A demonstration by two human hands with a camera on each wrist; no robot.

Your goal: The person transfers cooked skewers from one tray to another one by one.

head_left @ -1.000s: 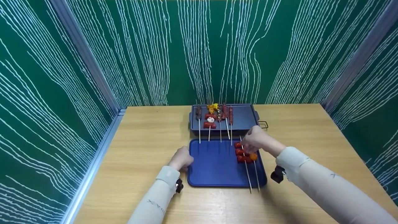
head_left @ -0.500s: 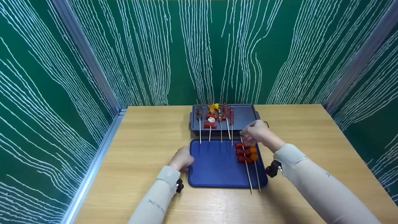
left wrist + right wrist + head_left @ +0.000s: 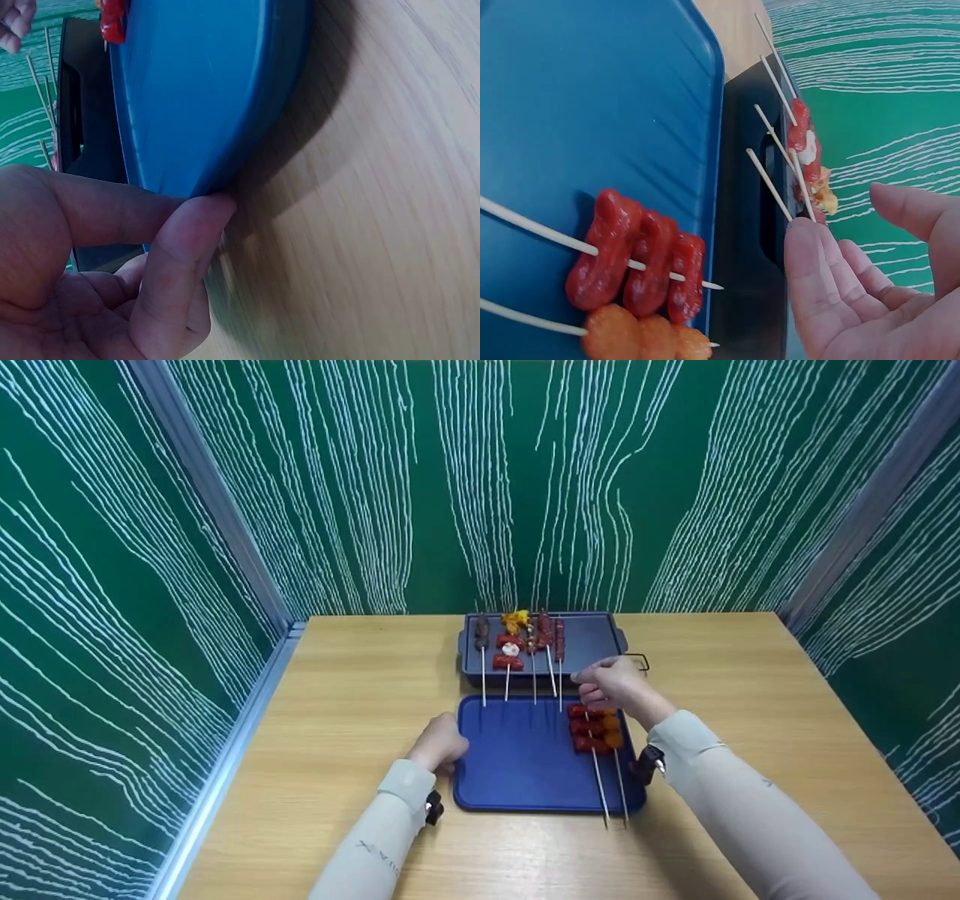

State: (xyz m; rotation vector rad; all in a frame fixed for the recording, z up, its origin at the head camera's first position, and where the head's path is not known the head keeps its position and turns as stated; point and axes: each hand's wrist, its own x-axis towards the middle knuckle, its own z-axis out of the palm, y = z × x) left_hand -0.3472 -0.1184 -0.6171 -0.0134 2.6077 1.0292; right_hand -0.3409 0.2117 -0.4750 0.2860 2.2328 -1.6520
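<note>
My left hand (image 3: 439,742) pinches the left rim of a blue tray (image 3: 510,765) between thumb and finger; the left wrist view shows this grip at the tray corner. On the tray's right side lie a sausage skewer (image 3: 591,727) with red pieces and, beside it, a skewer of orange balls (image 3: 612,733). My right hand (image 3: 616,684) hovers over the tray's far right edge, near the grill pan's front. In the right wrist view its thumb and fingers (image 3: 806,255) stand apart with nothing between them. Part of the orange skewer is hidden beneath that hand in the head view.
Behind the tray stands a dark grill pan (image 3: 589,641) with a wire handle (image 3: 637,661) at right. Several skewers lie on its left and middle, sticks jutting over the front edge. All rests on a wooden table (image 3: 360,682) between green, white-lined walls (image 3: 450,510).
My right hand has come off the sausage skewer and moved up and slightly left toward the pan. The left hand stays at the tray rim, and both tray skewers lie still.
</note>
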